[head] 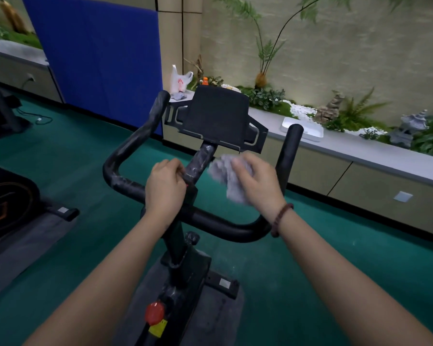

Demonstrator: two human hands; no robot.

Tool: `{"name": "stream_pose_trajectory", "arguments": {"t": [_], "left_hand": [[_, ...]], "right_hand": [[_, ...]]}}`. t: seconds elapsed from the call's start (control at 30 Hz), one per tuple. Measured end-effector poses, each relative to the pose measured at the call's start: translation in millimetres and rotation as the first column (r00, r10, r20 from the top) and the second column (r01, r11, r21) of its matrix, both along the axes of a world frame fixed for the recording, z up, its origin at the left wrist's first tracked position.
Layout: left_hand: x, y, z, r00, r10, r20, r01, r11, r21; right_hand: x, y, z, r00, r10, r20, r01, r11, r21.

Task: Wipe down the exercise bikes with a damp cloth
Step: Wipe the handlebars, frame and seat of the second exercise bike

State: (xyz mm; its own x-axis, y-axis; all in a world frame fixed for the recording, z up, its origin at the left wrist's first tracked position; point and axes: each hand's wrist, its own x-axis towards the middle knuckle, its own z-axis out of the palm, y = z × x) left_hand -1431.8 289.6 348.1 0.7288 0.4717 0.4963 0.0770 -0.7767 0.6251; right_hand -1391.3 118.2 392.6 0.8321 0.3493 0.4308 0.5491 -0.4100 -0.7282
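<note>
A black exercise bike (135, 136) stands in front of me, its handlebars curving up on both sides of a black tablet holder (218, 116). My left hand (164, 188) grips the centre of the handlebar by the stem under the holder. To the right of the stem, my right hand (256, 183) holds a crumpled grey cloth (223, 173). A bead bracelet sits on my right wrist. The bike's red knob (155, 312) shows low on the frame.
A grey ledge (360, 151) with plants, stones, a white tray (305, 128) and a plastic bag (179, 82) runs behind the bike. A blue mat (95, 56) leans on the wall. Another machine (8, 196) stands at the left on the green floor.
</note>
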Motion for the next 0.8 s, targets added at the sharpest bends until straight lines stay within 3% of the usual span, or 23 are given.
{"name": "stream_pose_trajectory", "arguments": {"t": [0.1, 0.17, 0.27, 0.3, 0.4, 0.5, 0.67, 0.8], "left_hand": [[0, -2, 1, 1.000, 0.027, 0.000, -0.027, 0.999, -0.028], [-1, -2, 0, 0.999, 0.032, 0.012, -0.031, 0.999, -0.031], [-2, -4, 1, 0.998, 0.061, -0.004, -0.061, 0.998, -0.032], [-2, -5, 2, 0.997, 0.071, -0.010, -0.071, 0.997, -0.039], [-2, -6, 3, 0.995, 0.099, 0.003, -0.099, 0.995, -0.031], [-1, -5, 0, 0.993, 0.119, 0.004, -0.119, 0.993, -0.008], [-1, -7, 3, 0.989, 0.145, -0.019, -0.145, 0.989, 0.008], [1, -6, 3, 0.988, 0.155, -0.020, -0.155, 0.988, 0.018]], "right_hand": [[29, 41, 4, 0.995, -0.036, 0.092, 0.038, 0.999, -0.021], [39, 69, -10, 0.986, 0.114, 0.120, -0.083, 0.968, -0.235], [41, 82, -37, 0.931, 0.362, 0.059, -0.267, 0.780, -0.566], [46, 77, -39, 0.924, 0.382, 0.022, -0.291, 0.740, -0.607], [61, 60, -37, 0.859, 0.493, 0.138, -0.262, 0.655, -0.709], [71, 58, -33, 0.797, 0.566, 0.209, -0.224, 0.598, -0.769], [94, 62, -27, 0.814, 0.499, 0.298, -0.076, 0.599, -0.797], [84, 70, -24, 0.825, 0.492, 0.278, -0.082, 0.591, -0.803]]}}
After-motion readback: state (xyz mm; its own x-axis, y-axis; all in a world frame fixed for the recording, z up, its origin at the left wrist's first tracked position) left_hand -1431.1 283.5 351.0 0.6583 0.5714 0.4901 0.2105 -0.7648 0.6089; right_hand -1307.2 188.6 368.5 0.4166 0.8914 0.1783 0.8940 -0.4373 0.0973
